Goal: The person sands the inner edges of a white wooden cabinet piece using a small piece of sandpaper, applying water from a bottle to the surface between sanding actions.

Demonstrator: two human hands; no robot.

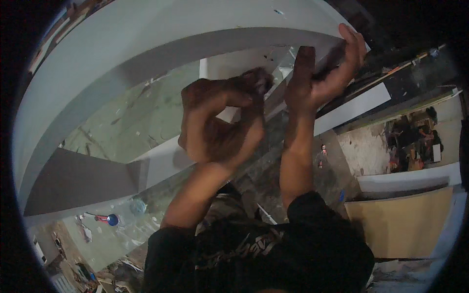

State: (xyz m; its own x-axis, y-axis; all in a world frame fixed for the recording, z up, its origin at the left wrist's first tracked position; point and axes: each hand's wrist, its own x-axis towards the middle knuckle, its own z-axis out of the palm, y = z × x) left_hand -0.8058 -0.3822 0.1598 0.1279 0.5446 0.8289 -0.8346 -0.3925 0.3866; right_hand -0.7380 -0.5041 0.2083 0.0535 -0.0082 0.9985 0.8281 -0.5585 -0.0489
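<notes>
A large pale panel frame point(161, 22) with grey inner sides arches across the upper part of the view. My left hand point(220, 119) is in front of its opening, fingers curled round and pinched together at the tips. A small dark shape shows at those fingertips, too blurred to name. Farther right, my right hand point(327, 80) is raised at the frame's right end corner. Its thumb stands upright and apart, and its fingers reach along the corner's edge, seeming to touch it. Both forearms rise from the dark sleeves of my shirt point(254, 254).
Through the frame shows a greenish, littered tabletop point(132, 117). A clear bottle point(138, 207) and a red-handled tool point(107, 219) lie at lower left. A white strip point(356, 107) and a tan board point(400, 222) are on the right, near a cluttered heap point(415, 141).
</notes>
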